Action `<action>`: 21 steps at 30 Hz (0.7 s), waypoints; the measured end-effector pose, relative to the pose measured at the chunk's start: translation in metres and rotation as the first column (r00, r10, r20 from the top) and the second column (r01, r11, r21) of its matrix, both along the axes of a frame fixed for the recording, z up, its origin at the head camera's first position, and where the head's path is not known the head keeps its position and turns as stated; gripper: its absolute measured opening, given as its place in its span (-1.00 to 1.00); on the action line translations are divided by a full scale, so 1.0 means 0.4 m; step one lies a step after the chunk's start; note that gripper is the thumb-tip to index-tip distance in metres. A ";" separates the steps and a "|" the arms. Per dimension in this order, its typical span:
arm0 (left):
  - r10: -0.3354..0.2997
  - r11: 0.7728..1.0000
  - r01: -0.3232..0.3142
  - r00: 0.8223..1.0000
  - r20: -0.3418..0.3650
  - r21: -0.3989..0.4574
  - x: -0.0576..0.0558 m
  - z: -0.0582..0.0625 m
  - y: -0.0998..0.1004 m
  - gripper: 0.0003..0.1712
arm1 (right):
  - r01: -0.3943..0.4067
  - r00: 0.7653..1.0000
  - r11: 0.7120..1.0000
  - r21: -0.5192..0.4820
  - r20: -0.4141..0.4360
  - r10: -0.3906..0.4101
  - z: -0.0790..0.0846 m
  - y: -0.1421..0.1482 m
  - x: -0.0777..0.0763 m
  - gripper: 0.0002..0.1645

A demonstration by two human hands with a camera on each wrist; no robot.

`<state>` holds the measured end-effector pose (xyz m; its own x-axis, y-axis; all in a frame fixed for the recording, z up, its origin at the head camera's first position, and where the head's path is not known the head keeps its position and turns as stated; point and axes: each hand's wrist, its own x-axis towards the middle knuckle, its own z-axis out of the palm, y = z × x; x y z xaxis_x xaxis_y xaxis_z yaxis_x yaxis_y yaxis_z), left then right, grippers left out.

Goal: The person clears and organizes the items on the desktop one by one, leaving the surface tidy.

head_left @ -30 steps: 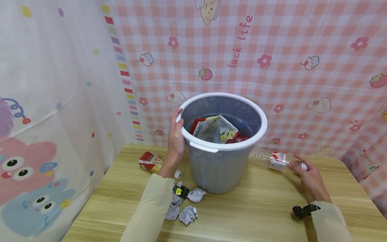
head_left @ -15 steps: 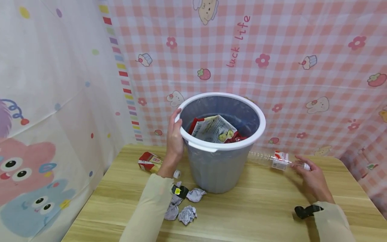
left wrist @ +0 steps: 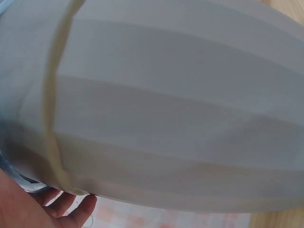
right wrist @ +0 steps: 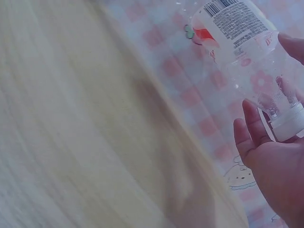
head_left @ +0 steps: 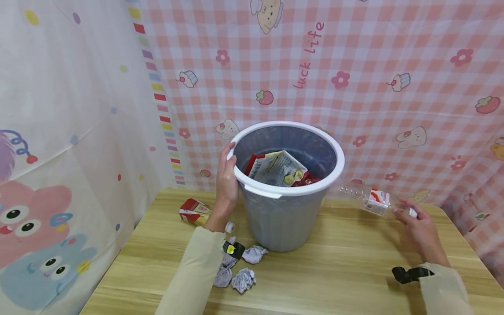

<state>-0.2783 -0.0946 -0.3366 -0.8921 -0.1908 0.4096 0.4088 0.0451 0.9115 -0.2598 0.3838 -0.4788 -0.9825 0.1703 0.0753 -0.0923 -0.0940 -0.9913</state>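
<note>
A grey trash can (head_left: 285, 221) with a white rim stands on the wooden table. My left hand (head_left: 227, 181) grips its rim on the left side; in the left wrist view, fingertips (left wrist: 85, 209) show beside the can's wall. Inside the can lies a crumpled red and white snack wrapper (head_left: 279, 168). To the right of the can, my right hand (head_left: 423, 227) holds a clear plastic bottle (head_left: 377, 201) by its neck, near the white cap (right wrist: 289, 124). The bottle is tilted, its base pointing left towards the can and slightly raised.
Several crumpled paper balls (head_left: 244, 280) lie in front of the can. A red and yellow carton (head_left: 194, 211) lies behind my left forearm, and a white cap (head_left: 230, 227) shows beside that arm. A checked cloth (head_left: 370, 105) hangs behind the table (head_left: 334, 280).
My right hand has moved right, drawing the bottle away from the can and lifting it off the table. The left hand stays on the rim.
</note>
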 end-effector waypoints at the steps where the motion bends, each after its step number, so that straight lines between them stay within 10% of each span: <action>1: 0.000 1.000 0.000 1.000 0.000 0.000 -0.001 0.000 0.000 -0.45 | -0.009 1.000 0.999 -0.052 -0.013 0.008 0.004 0.001 0.002 -0.60; 12: -0.024 1.000 0.024 1.000 -0.012 0.002 0.001 -0.001 -0.002 -0.45 | -0.166 0.960 0.880 -0.445 -0.276 0.041 0.019 -0.003 -0.002 -0.58; 21: -0.020 1.000 0.020 1.000 -0.012 -0.003 0.001 -0.001 -0.004 -0.45 | -0.090 0.976 0.882 -0.462 -0.216 -0.013 0.052 -0.002 -0.001 -0.58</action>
<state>-0.2779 -0.0961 -0.3371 -0.8906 -0.1719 0.4210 0.4208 0.0393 0.9063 -0.2601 0.3831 -0.4579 -0.9598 0.1990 0.1981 -0.2766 -0.5480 -0.7894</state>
